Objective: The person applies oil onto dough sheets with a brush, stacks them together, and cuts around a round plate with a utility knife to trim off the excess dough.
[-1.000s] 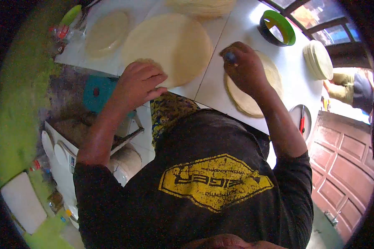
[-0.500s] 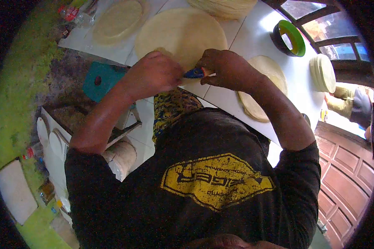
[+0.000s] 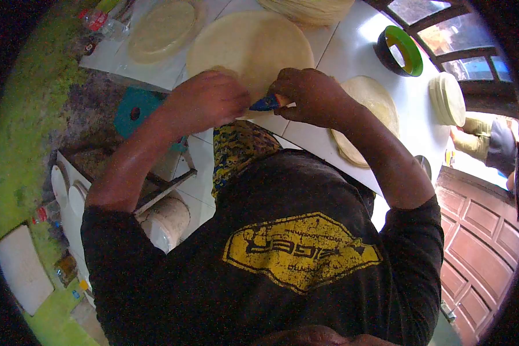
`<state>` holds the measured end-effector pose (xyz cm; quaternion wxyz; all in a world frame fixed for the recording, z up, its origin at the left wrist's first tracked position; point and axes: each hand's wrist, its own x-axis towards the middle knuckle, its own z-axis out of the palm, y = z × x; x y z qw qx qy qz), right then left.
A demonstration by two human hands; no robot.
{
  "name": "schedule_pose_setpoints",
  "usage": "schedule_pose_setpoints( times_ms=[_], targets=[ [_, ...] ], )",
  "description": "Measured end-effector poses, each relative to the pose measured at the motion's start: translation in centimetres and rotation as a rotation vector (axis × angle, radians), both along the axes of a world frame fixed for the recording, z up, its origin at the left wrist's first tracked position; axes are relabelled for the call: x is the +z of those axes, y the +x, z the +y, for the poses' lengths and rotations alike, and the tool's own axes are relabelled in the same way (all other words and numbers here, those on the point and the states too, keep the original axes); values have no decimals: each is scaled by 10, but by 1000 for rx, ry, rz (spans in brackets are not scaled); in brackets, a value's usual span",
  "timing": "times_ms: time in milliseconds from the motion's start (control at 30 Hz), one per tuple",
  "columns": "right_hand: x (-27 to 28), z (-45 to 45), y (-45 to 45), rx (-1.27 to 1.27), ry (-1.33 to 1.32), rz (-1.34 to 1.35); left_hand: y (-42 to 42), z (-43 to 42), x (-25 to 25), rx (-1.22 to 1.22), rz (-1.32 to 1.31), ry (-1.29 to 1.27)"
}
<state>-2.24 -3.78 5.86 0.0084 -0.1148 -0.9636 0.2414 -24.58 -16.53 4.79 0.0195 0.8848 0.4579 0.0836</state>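
Note:
My right hand (image 3: 311, 95) is closed on a small blue-tipped tool (image 3: 265, 103) with a light wooden part, perhaps a brush. Just left of its tip, my left hand (image 3: 207, 101) is closed at the near edge of a large round pale sheet (image 3: 251, 49); what its fingers hold is hidden. Beside my right forearm lies a stack of smaller pale rounds (image 3: 366, 95). A green-rimmed black bowl (image 3: 399, 51) with yellowish contents stands beyond it on the white tiled table (image 3: 352, 52).
More pale discs (image 3: 447, 99) stand at the right table edge. Flat rounds (image 3: 164, 32) lie at the far left near a plastic bottle (image 3: 101, 22). A teal stool (image 3: 135, 112) and a bucket (image 3: 170, 219) are below left. A person (image 3: 490, 141) is outside at the right.
Since a second ago, my right hand has moved left with the tool from above the smaller stack to beside my left hand. The view has shifted slightly.

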Motion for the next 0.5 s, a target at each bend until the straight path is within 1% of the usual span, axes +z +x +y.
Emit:
schedule_pose_setpoints(
  times_ms=[67,133,200,300,400,500],
  targets=[
    [0,0,0,7,26,-25,-4,-2,2,28,14,-37],
    [-8,2,2,12,48,9,-7,-3,2,58,30,-73],
    [-6,3,1,25,42,9,-11,-1,3,-80,47,47],
    [-8,4,1,43,34,36,-7,-2,13,-45,20,31],
    [-6,3,2,29,25,49,-8,-2,9,-49,-30,28],
    [-7,3,2,11,23,53,-8,0,11,-60,3,19]
  ],
)
